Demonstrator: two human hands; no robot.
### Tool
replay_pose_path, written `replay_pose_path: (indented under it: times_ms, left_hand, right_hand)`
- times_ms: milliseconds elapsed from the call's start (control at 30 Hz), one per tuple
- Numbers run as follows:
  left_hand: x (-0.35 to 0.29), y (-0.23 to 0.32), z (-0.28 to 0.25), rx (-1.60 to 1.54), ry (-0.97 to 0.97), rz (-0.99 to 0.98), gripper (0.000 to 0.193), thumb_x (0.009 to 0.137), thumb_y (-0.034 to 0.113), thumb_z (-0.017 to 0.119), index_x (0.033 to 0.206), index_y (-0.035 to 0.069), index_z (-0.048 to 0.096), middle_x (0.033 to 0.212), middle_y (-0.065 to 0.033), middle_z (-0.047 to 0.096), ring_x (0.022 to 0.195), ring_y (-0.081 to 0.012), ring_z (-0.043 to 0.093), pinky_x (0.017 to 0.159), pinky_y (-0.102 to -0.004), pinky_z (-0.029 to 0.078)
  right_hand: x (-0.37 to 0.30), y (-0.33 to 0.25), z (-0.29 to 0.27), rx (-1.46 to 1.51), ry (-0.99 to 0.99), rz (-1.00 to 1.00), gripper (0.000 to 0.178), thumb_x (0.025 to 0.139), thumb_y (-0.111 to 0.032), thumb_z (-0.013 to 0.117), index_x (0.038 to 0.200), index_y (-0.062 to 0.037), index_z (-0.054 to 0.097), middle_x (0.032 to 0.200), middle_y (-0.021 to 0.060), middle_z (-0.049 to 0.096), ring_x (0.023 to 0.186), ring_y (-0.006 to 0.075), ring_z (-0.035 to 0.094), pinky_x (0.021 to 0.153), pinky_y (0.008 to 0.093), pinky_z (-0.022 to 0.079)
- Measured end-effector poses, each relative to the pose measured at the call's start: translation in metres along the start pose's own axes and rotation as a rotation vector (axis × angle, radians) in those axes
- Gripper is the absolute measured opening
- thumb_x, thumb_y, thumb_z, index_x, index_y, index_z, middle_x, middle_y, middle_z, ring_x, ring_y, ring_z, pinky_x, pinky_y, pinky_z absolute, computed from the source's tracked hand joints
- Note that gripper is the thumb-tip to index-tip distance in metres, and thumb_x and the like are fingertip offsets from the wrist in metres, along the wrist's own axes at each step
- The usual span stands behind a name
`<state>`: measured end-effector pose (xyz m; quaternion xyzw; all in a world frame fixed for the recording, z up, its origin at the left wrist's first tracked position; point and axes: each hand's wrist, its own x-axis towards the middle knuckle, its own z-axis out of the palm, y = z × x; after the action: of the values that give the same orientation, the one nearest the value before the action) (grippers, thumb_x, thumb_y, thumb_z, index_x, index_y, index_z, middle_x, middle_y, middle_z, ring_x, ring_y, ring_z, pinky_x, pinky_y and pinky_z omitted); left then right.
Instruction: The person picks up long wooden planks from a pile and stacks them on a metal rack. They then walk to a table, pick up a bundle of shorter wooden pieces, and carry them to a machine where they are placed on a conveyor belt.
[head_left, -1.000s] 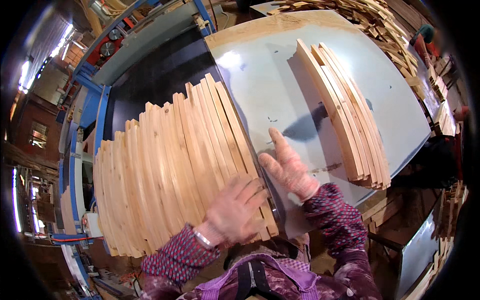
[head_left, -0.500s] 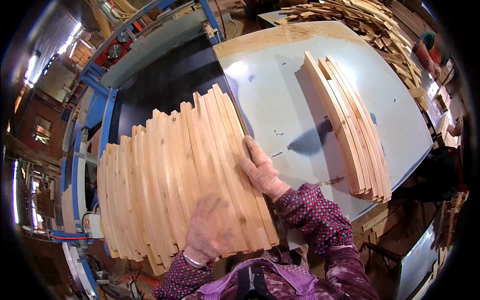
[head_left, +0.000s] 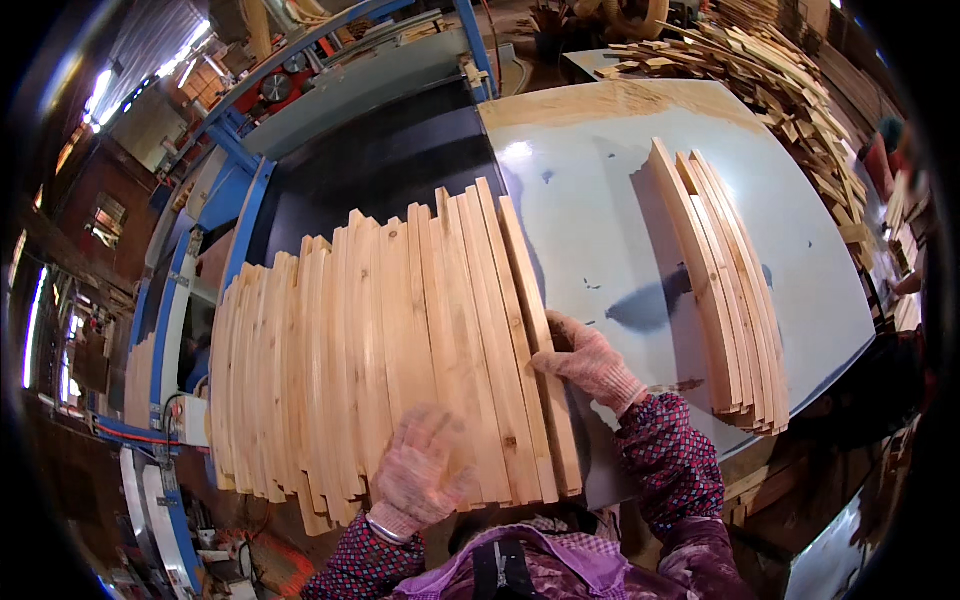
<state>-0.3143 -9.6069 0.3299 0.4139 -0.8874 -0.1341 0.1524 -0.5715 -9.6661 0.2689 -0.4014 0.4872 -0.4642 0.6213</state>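
Several slightly curved wooden strips [head_left: 350, 340] lie side by side in a wide row in front of me, their ends uneven. My left hand [head_left: 418, 475], in a pale pink work glove, rests over the near part of the row with fingers spread and a little blurred. At the row's right edge my right hand [head_left: 590, 362], gloved alike, grips the outermost wooden strip [head_left: 558, 420] between thumb and fingers. A narrow gap parts that strip's far end from its neighbour. Farther right, a small bundle of curved strips [head_left: 725, 290] lies on the pale table.
The pale metal tabletop [head_left: 590, 230] adjoins a dark bed [head_left: 380, 170] framed by blue machine rails [head_left: 245, 225]. A large heap of wood pieces [head_left: 790, 120] rises at the far right. Another person's arm [head_left: 880, 165] shows at the right rim.
My right hand has moved from lying along the row's edge to gripping the outermost strip, which now stands slightly apart. My left hand stays over the row. The whole view has shifted slightly.
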Motion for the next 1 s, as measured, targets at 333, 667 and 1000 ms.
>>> replay_pose_path:
  times_ms: [333,667,1000]
  left_hand:
    - [0.049,0.04,0.024,0.037,-0.222,0.408,0.054,0.076,0.045,0.052,0.117,0.009,0.052,0.123,-0.0108,0.048,0.118,-0.0266,0.041,0.104,-0.0445,0.026]
    - [0.056,0.032,0.037,0.106,-0.371,0.374,0.059,0.078,0.047,0.049,0.122,0.008,0.049,0.131,-0.0086,0.041,0.128,-0.0273,0.03,0.109,-0.0459,0.013]
    - [0.039,0.03,0.033,0.054,-0.258,0.395,0.059,0.08,0.05,0.046,0.121,0.007,0.05,0.129,-0.0137,0.043,0.123,-0.0285,0.035,0.107,-0.0449,0.018]
  right_hand:
    - [-0.016,-0.007,-0.022,-0.239,0.303,-0.138,0.043,0.076,-0.001,0.047,0.119,0.0028,0.049,0.094,0.004,0.06,0.083,0.0097,0.054,0.073,0.0212,0.044]
    - [-0.009,-0.062,-0.087,-1.45,0.788,0.419,0.033,0.082,-0.009,0.053,0.112,-0.0064,0.041,0.111,0.0129,0.056,0.104,0.0308,0.056,0.078,0.043,0.051]
    - [-0.021,-0.043,-0.113,-2.13,0.586,0.072,0.046,0.087,-0.015,0.047,0.131,-0.014,0.035,0.139,0.0123,0.03,0.128,0.0296,0.032,0.099,0.0479,0.033]
